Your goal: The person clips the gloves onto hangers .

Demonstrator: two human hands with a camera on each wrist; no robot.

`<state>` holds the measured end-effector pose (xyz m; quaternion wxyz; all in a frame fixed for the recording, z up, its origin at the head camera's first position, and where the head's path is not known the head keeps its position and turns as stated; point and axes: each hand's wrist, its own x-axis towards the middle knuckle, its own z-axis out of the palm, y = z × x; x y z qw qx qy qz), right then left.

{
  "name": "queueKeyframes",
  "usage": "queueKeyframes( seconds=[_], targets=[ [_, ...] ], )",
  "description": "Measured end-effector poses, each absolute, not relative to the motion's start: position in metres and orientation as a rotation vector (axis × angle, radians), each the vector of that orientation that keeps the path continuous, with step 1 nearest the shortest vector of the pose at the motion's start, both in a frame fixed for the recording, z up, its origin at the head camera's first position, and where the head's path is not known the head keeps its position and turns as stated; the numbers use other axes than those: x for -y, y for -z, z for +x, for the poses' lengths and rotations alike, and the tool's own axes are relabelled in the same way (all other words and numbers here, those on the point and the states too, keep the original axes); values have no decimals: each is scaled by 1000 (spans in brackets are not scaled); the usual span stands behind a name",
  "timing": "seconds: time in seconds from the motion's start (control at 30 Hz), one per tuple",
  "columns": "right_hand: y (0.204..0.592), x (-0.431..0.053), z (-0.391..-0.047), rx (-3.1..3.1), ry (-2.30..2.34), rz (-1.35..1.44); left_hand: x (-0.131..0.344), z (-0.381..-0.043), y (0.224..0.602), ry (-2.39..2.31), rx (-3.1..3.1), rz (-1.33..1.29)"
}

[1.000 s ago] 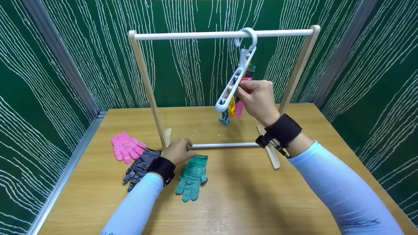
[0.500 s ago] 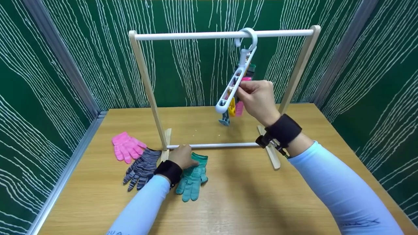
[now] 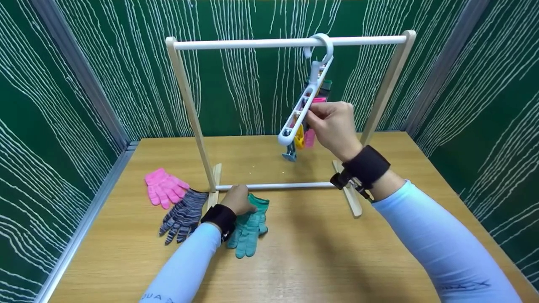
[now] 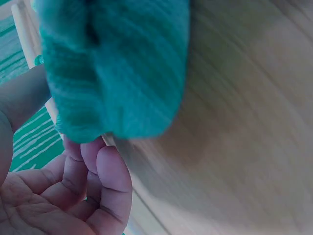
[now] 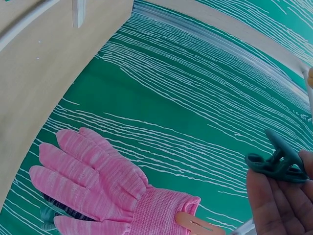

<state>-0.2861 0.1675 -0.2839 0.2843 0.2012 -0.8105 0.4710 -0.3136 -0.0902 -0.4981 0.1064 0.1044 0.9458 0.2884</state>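
At the cuff of a teal knit glove (image 3: 247, 237) lying on the table, my left hand (image 3: 236, 200) pinches the fabric. The left wrist view shows the glove (image 4: 137, 83) between thumb and curled fingers. My right hand (image 3: 335, 127) is raised to the white hanger (image 3: 286, 139), thumb and fingertips at its bar. In the right wrist view it holds a dark green clip (image 5: 278, 165). Beside it a pink glove (image 5: 102, 181) hangs from an orange clip (image 5: 198, 225). A yellow clip (image 3: 299, 139) and a blue-grey clip (image 3: 290, 154) also hang from the hanger.
The hanger hooks over the white rail (image 3: 236, 43) of a wooden stand (image 3: 189, 101). A grey striped glove (image 3: 184, 216) and a bright pink glove (image 3: 165, 187) lie left of the stand. A lower white bar (image 3: 290, 185) crosses near the table (image 3: 303, 269).
My left hand has come down and slightly right, from just above the teal glove's cuff onto it, and now pinches it. The right hand stays at the hanger.
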Motion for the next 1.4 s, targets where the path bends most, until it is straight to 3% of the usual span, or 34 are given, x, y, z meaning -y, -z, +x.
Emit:
queueKeyframes(
  seconds=[0.33, 0.57, 0.87, 1.4],
  targets=[
    [285, -167, -288, 2144, -1248, 567, 103, -353, 551, -969, -2697, 499],
    [285, -167, -289, 2163, -1258, 560, 104, -355, 555, -940, -2705, 543],
    [287, -169, -290, 2171, -1271, 554, 99, -317, 493, -1075, -2679, 582],
    [284, -169, -292, 2167, -1251, 567, 85, -319, 446, -1203, -2622, 541]
  ],
)
